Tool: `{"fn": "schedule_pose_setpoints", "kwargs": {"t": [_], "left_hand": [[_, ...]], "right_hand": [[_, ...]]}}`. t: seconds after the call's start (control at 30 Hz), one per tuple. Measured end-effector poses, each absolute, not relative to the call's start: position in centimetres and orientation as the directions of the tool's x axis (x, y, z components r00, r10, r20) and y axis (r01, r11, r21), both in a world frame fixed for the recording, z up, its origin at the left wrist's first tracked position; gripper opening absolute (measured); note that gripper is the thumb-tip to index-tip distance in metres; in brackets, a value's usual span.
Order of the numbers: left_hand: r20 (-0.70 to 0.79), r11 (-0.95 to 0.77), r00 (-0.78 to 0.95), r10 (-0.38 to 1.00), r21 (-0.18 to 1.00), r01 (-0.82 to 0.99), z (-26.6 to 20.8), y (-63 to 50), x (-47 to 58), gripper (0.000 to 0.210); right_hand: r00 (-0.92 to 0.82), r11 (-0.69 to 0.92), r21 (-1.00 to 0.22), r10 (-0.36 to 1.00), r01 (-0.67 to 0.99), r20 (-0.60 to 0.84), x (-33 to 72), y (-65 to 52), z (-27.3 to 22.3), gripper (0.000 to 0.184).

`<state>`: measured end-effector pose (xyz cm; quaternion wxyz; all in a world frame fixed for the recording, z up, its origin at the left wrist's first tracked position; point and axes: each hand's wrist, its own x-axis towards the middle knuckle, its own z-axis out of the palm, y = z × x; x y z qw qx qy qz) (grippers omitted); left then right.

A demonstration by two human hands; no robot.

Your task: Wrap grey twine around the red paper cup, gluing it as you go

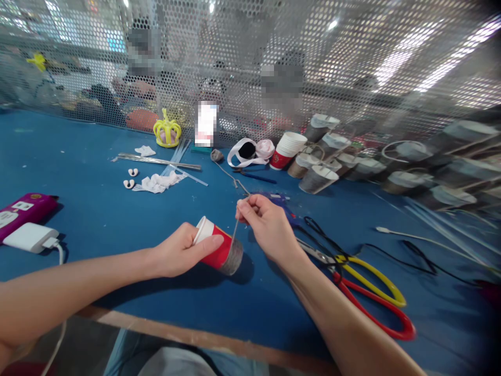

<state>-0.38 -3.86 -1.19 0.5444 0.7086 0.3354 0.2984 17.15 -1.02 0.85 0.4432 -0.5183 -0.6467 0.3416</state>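
Observation:
My left hand (188, 249) is wrapped around a red and white paper cup (217, 250) that lies tilted above the table, its open mouth toward the left. Grey yarn (234, 257) is wound over the cup's bottom end. A strand of that yarn runs up from the cup to my right hand (266, 222), whose thumb and fingers pinch it. Beyond the right hand, the strand continues to a small grey yarn ball (216, 155) at the back. Close to my right forearm lie scissors (332, 259) with one red and one yellow handle.
Several grey yarn-covered cups (319, 179) stand at the back right beside stacked paper cups (287, 150). A yellow crown-shaped piece (167, 130), white fabric scraps (158, 181) and clear strips (180, 156) lie at the back. A purple power strip (29, 211) sits left; a perforated metal screen (235, 52) bounds the table.

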Motion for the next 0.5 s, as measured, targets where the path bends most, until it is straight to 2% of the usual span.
{"fn": "schedule_pose_setpoints", "kwargs": {"t": [0.5], "left_hand": [[0.277,-0.411,0.598,0.752,0.907,0.096,-1.23,-3.89,-0.67,0.04]], "right_hand": [[-0.148,0.157,-0.846,0.985,0.509,0.094,16.77,-1.28,1.01,0.022]]}}
